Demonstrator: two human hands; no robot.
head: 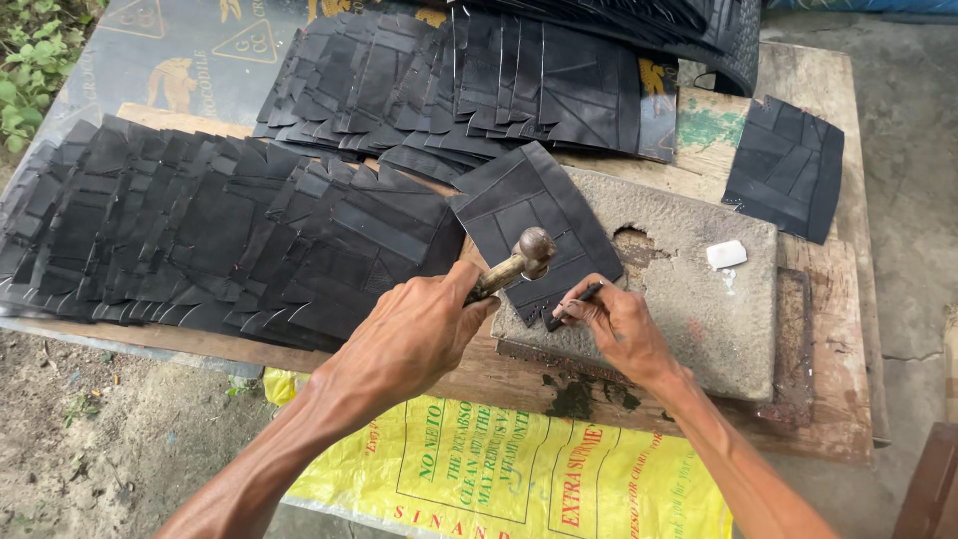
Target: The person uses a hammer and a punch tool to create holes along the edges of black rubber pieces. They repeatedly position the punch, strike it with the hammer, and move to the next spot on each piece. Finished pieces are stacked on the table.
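My left hand [414, 329] grips a hammer [517, 263] by its wooden handle, the metal head raised just above a black patchwork rubber sheet [529, 215]. That sheet lies on a grey stone slab [699, 289]. My right hand [619, 324] pinches a thin dark punch tool [571, 304] with its tip set on the sheet's near edge, right below the hammer head.
Overlapping rows of similar black rubber sheets [220, 235] cover the wooden table [838, 399] to the left and rear [479, 80]. One separate sheet [785, 168] lies at the far right. A small white chalk piece [726, 254] rests on the slab. A yellow printed sack [509, 479] hangs below.
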